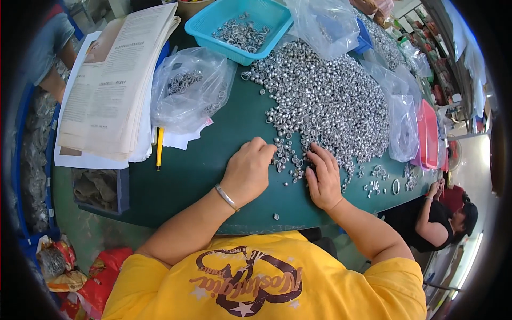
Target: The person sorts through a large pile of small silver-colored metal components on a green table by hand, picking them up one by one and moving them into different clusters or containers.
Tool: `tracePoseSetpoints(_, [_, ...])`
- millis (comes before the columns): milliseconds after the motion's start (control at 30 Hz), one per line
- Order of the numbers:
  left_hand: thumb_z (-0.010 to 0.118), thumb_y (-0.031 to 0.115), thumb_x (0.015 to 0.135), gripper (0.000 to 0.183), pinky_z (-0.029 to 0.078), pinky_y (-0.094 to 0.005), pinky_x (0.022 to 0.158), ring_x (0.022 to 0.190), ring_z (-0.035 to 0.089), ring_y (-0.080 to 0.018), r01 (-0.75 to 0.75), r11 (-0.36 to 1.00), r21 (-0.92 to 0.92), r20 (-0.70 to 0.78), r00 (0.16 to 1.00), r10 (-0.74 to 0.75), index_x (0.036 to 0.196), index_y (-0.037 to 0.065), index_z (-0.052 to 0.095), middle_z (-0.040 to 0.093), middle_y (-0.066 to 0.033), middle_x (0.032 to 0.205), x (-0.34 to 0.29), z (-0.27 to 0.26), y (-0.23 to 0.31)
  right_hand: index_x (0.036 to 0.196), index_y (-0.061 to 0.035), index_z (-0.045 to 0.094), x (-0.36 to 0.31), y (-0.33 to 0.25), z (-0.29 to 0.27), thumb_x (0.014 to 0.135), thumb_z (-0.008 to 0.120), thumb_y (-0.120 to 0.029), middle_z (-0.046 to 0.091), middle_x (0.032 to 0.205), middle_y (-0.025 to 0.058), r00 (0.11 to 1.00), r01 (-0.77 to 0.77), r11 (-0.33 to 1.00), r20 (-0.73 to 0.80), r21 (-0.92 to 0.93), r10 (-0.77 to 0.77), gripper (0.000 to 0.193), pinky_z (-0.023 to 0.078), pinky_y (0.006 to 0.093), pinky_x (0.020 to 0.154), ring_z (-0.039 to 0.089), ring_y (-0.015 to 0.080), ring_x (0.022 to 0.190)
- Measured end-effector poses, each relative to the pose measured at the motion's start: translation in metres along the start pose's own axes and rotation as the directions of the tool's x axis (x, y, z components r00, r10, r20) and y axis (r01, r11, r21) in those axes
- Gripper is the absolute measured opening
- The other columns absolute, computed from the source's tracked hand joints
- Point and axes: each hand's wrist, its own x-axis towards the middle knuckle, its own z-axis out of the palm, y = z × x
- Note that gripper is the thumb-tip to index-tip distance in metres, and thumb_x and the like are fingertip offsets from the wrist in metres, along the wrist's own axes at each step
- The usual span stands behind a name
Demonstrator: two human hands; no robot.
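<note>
A broad heap of small silvery metal pieces (336,101), some ring-shaped and others domed, covers the middle of the green table (213,138). At its near left edge is my left hand (248,173), fingers curled in and tips by a few loose pieces; what they hold, if anything, is hidden. My right hand (324,181) rests at the heap's near edge, thumb and fingers apart, fingertips touching the pieces. Between both hands lies a small scatter of pieces (288,157). One single piece (276,217) sits near the table's front edge.
A turquoise basket (205,37) holds more metal pieces. Beside it are a clear plastic bag (181,106), a stack of newspapers (106,90) and a yellow pencil-like stick (160,149). Red trays (426,133) stand at right, near another person (426,218).
</note>
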Motion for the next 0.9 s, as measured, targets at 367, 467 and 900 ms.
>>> tracePoseSetpoints(367, [0.065,0.004,0.069,0.008,0.045,-0.0339,0.069,0.078,0.055,-0.0258,-0.003,0.999,-0.044,-0.014,1.0,0.002,0.076,0.003,0.061,0.052,-0.0074,0.081,0.0,0.009,-0.005,0.107,-0.01,0.058,0.002,-0.003,0.003,0.076,0.058,-0.01,0.053,0.115,0.0069,0.993,0.08,0.994,-0.083,-0.071,-0.086,0.031,0.029,0.0431,0.096,0.048,0.0255,0.106])
tracePoseSetpoints(467, [0.064,0.002,0.068,0.013,0.045,-0.0337,0.07,0.078,0.055,-0.026,-0.039,0.999,-0.034,-0.019,0.999,0.038,0.081,0.003,0.063,0.054,-0.0087,0.083,-0.001,0.006,-0.007,0.089,-0.0117,0.064,0.017,-0.015,0.008,0.069,0.065,-0.008,0.057,0.089,0.0006,0.971,0.213,0.977,-0.119,0.029,-0.209,0.021,0.032,0.0364,0.082,0.052,0.0196,0.086])
tracePoseSetpoints(900, [0.065,-0.003,0.071,0.01,0.048,-0.026,0.061,0.072,0.06,-0.0176,-0.055,0.981,-0.185,-0.091,0.995,0.039,0.08,0.0,0.062,0.059,-0.0082,0.085,-0.001,-0.006,0.005,0.082,-0.0047,0.058,0.014,-0.001,0.0,0.074,0.063,-0.001,0.058,0.078,0.0044,0.998,0.023,0.846,-0.057,0.532,0.009,0.01,0.041,0.0295,0.065,0.055,0.0164,0.071])
